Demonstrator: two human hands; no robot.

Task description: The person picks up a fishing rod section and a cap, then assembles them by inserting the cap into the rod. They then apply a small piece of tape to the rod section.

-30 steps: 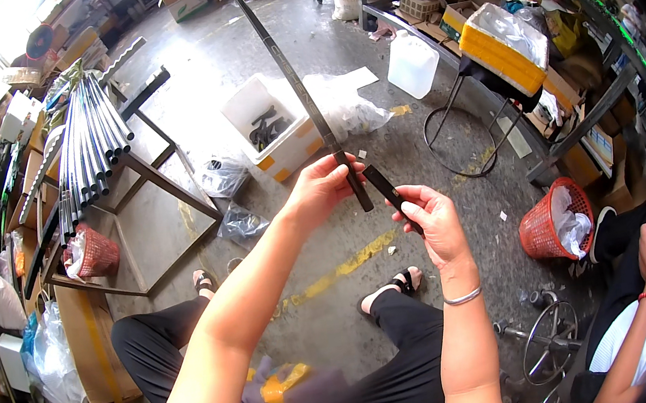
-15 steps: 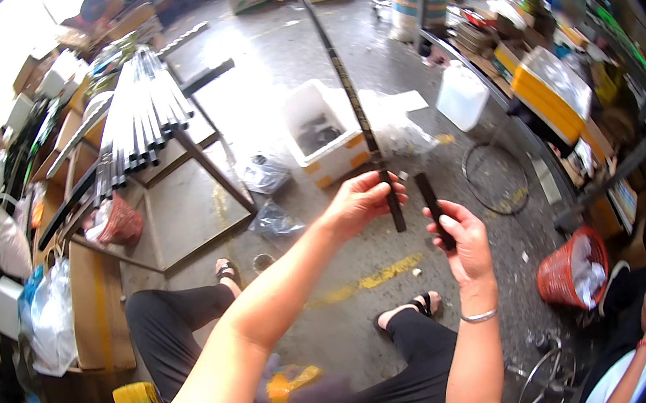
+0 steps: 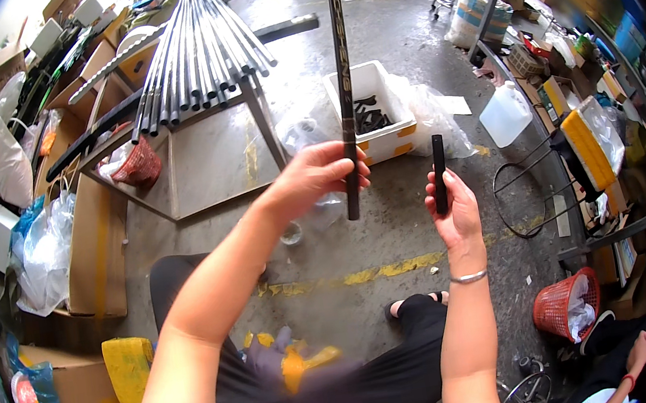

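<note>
My left hand [image 3: 312,177] is closed round the lower part of a long black rod [image 3: 342,68], which stands nearly upright and runs past the top of the view. Its lower end sticks out below my fingers. In my right hand [image 3: 460,220] is a short, straight black tube [image 3: 439,166], gripped near its lower end with its top pointing up. A gap separates tube and rod. Beyond them a white foam box [image 3: 393,143] with yellow tape holds several small black pieces [image 3: 370,116].
Several dark-ended rods [image 3: 194,55] lie on a metal frame [image 3: 173,176] at the left. A red basket [image 3: 545,311], a white jug [image 3: 506,114] and a wire hoop [image 3: 504,214] are at the right. Another person's hand [image 3: 641,353] shows at the lower right. A cardboard box [image 3: 92,248] stands left.
The rod has swung from a slant to nearly upright, and the short tube also stands straighter. My hands are somewhat farther apart. The whole view has shifted, bringing the rod frame and foam box rightward.
</note>
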